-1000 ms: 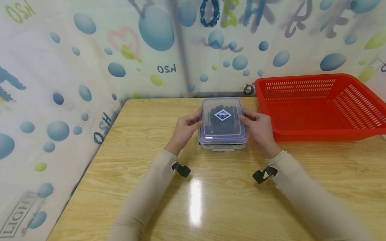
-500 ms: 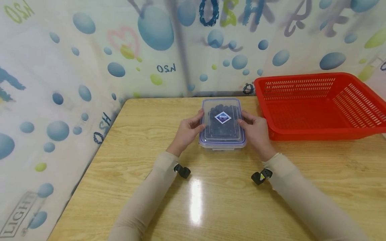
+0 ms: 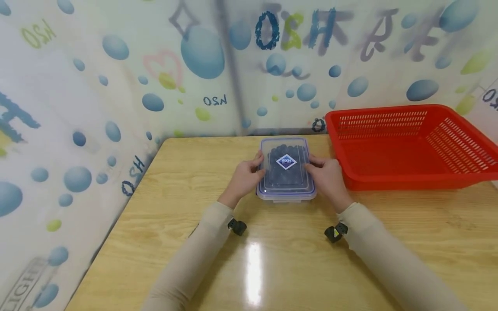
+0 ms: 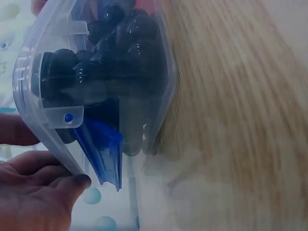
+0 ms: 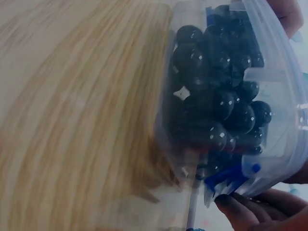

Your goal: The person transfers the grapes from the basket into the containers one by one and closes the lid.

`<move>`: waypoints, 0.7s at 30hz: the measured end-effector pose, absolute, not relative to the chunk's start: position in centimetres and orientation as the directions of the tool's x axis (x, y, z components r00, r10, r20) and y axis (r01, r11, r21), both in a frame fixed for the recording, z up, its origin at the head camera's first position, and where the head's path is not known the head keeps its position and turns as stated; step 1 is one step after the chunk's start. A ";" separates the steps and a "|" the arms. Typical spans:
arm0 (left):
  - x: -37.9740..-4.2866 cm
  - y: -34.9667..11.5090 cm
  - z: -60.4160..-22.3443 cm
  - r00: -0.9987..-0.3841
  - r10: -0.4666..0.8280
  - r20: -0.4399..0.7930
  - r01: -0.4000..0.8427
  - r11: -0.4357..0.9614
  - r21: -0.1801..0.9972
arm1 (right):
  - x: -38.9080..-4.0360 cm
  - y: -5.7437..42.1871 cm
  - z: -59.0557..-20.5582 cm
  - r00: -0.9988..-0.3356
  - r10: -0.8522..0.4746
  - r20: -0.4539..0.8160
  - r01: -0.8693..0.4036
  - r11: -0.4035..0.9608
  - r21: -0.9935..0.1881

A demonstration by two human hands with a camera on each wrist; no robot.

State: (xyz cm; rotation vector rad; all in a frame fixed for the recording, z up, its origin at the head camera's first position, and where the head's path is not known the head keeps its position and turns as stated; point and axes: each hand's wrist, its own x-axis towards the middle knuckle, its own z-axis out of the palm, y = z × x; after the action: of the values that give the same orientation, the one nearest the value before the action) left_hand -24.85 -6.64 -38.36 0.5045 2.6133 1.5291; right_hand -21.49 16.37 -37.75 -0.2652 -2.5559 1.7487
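Observation:
A clear plastic food container (image 3: pixel 287 197) stands on the wooden table, filled with dark round balls (image 4: pixel 103 77). Its transparent lid (image 3: pixel 285 180), with a blue-violet rim line and a diamond label, lies on top. My left hand (image 3: pixel 242 179) pinches the lid's left edge, thumb on top. On the right edge, my right hand (image 3: pixel 330 178) pinches it in the same way. A blue latch (image 4: pixel 98 147) hangs outward on the side in the left wrist view. Another blue latch (image 5: pixel 228 178) shows beside the right fingers (image 5: pixel 236 207). Whether the far latches are fastened is hidden.
A red slatted plastic basket (image 3: pixel 408 181) stands just right of the container, near the right hand. Behind the table (image 3: pixel 295 259) hangs a patterned backdrop (image 3: pixel 128 73), which also runs along the left side.
A second ago the lid sat higher, with a gap above the container's near rim. It has come down onto the container, both hands moving down with it. The head view has tilted slightly upward.

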 end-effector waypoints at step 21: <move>-25.4 -7.7 -39.0 -0.952 0.175 -0.252 -0.200 0.267 0.943 | -21.2 16.8 -39.2 -0.948 0.089 -0.305 0.305 -0.019 -0.952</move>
State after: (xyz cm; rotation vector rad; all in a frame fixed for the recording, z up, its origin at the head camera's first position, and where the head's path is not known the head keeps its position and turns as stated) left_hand -25.40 -7.66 -39.05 -0.0228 2.2367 1.7342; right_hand -21.18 16.83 -39.18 -0.4681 -2.3013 2.3123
